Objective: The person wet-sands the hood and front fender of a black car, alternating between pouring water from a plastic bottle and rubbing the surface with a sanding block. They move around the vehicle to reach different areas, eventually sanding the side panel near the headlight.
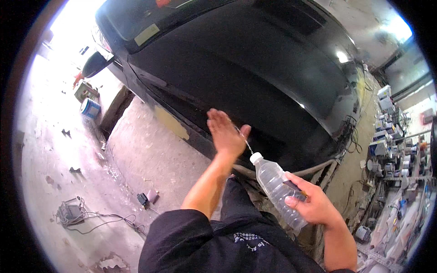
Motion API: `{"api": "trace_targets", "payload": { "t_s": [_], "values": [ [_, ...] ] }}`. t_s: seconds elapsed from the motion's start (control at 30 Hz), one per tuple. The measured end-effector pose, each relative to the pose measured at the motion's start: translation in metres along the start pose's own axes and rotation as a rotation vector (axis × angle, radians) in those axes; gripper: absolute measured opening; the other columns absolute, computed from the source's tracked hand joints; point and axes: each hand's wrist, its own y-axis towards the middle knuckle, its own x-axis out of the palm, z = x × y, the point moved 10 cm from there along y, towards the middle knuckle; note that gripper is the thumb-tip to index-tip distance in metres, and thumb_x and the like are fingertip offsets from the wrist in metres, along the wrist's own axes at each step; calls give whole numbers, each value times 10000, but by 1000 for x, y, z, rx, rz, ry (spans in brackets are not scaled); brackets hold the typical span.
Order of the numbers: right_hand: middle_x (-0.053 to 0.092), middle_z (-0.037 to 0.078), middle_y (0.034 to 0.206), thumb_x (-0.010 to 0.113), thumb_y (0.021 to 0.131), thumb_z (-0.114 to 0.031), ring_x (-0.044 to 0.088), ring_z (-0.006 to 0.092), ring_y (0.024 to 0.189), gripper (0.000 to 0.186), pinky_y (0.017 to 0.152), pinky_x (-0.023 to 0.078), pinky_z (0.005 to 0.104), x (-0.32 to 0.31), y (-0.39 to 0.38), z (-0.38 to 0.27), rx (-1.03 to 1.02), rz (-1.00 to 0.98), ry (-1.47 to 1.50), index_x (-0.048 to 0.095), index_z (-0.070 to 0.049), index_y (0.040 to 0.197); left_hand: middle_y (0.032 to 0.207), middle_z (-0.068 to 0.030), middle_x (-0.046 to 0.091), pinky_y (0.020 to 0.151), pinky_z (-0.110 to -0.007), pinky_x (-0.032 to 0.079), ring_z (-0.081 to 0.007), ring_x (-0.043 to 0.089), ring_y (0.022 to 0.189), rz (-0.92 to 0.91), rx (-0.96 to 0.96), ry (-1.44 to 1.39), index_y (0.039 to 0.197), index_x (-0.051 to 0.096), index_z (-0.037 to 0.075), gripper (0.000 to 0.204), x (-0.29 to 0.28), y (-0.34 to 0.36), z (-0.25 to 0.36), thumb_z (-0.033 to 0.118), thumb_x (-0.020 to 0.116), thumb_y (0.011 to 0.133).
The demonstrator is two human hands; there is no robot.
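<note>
My right hand [309,200] is wrapped round a clear plastic bottle [270,179] with a white cap, tilted with its cap toward the car. A thin stream of water runs from the cap up to my left hand [227,133]. That hand is open, fingers stretched out and thumb apart, over the black car's front fender edge. Whether its palm touches the paint I cannot tell. Beyond it spreads the dark hood [218,68]. A beige filler patch [170,123] shows on the fender to the left.
Cans and boxes crowd a shelf [416,177] on the right. On the left floor lie a work lamp [70,213] with a cable and a small black block [142,199]. A blue-and-white bucket [90,108] stands near the side mirror [94,64].
</note>
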Motion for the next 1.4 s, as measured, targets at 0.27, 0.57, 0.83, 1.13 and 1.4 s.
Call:
{"api": "trace_targets", "payload": {
  "t_s": [0.27, 0.57, 0.83, 1.13, 1.4],
  "values": [
    [569, 52, 1375, 698, 917, -85, 532, 148, 1212, 589, 1053, 410, 313, -6, -71, 45, 211, 125, 247, 492, -61, 1467, 1679, -100, 160, 1241, -509, 47, -269, 80, 1561, -305, 724, -110, 1565, 252, 22, 854, 65, -164, 203, 470, 556, 905],
    [680, 130, 1261, 700, 923, -186, 652, 219, 1123, 631, 987, 492, 348, 5, -81, 90, 103, 204, 324, 442, -141, 1498, 1699, -87, -22, 1205, -592, -75, -320, -124, 1552, -560, 782, 322, 1584, 298, 242, 739, 43, -38, 47, 581, 496, 958],
    [643, 173, 1297, 694, 938, -237, 618, 318, 1211, 593, 1019, 468, 380, -8, -89, 100, 129, 349, 245, 464, -155, 1479, 1699, -31, 75, 1210, -519, -144, -225, -57, 1565, -659, 1549, 415, 1591, 263, 138, 656, 60, -91, 133, 458, 341, 1024],
    [654, 221, 1258, 695, 910, -236, 634, 370, 1164, 628, 992, 485, 419, -11, -121, 130, 258, 689, 378, 452, -82, 1468, 1639, -98, 269, 1239, -497, 119, -270, 150, 1541, -451, 1762, 226, 1534, 364, 57, 728, 91, -138, 330, 509, 481, 975],
    [617, 264, 1260, 693, 913, -290, 591, 432, 1171, 689, 1025, 438, 463, 8, -136, 129, 260, 810, 318, 402, -80, 1500, 1651, -130, 234, 1241, -491, 108, -296, 158, 1540, -473, 1746, 321, 1564, 275, 23, 697, 169, -154, 440, 445, 412, 1026]
  ]
}}
